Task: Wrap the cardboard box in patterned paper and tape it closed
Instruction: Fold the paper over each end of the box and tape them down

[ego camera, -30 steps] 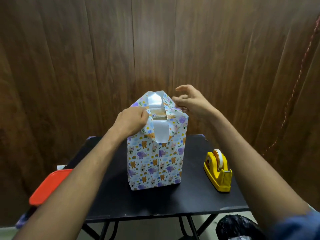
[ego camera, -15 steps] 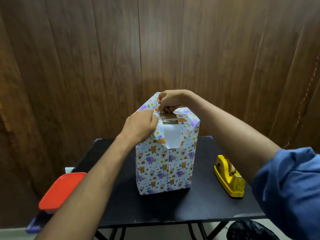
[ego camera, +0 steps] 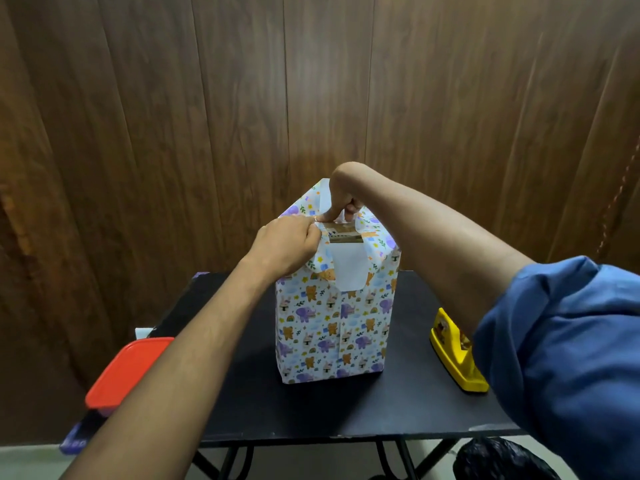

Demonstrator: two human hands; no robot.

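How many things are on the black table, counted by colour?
Patterned: 1, wrapped box
Yellow: 1, tape dispenser
Red: 1, container lid
Total: 3, all on the table

The right hand (ego camera: 343, 206), open beside the box (ego camera: 337, 306) a second ago, has crossed over its top and now bends down from the wrist, a finger pressing the far paper flap (ego camera: 323, 199) inward. The left hand (ego camera: 287, 245) has edged right, meeting that fingertip.
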